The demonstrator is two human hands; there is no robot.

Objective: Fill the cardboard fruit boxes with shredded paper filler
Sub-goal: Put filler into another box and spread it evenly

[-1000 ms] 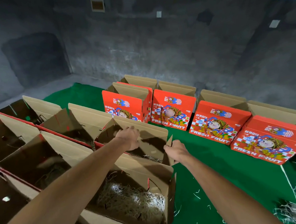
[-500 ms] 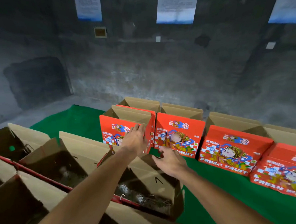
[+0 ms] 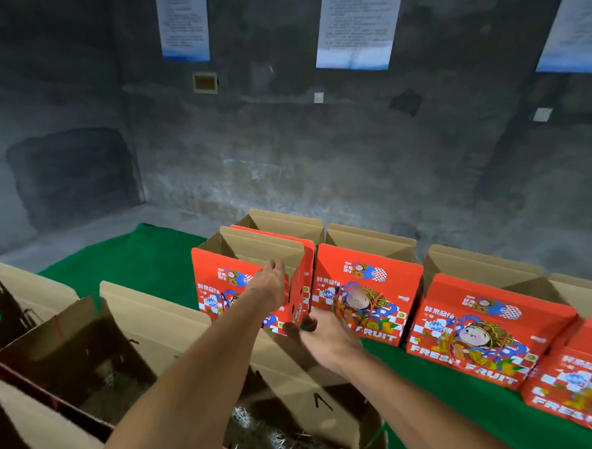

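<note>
An upright red "Fresh Fruit" box (image 3: 219, 290) with open brown flaps stands in the back row on the green cloth (image 3: 142, 260). My left hand (image 3: 272, 282) reaches to its front face near the top edge, fingers stretched out and holding nothing. My right hand (image 3: 326, 337) is open, palm turned left, with its thumb at the box's lower right corner. Below my arms lies an open brown box (image 3: 335, 407) with shredded paper filler (image 3: 261, 432) in its bottom.
More red boxes (image 3: 370, 289) (image 3: 482, 334) continue the row to the right. Open brown boxes (image 3: 100, 368) line the left side, one with filler inside. A grey concrete wall with posted sheets rises behind.
Both hands left the near open box and moved forward to the red box in the back row. My view tilted upward.
</note>
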